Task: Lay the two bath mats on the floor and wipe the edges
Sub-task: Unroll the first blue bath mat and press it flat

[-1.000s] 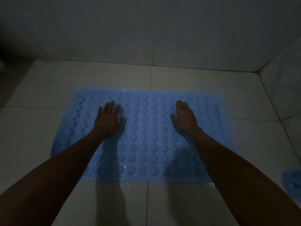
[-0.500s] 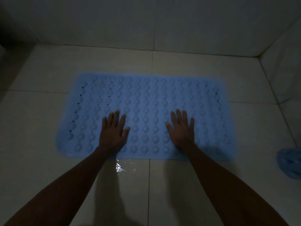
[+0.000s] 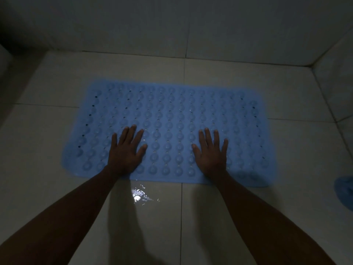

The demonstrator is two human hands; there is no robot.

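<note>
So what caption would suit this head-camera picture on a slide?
Both hands, left hand and right hand, press flat on a blue bubbled rubber bath mat on a wet pale tiled floor.

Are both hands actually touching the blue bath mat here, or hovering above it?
Touching. The head view shows the left hand and right hand flat, fingers spread, on the near half of the blue bath mat, with no shadow gap beneath the palms.
</note>
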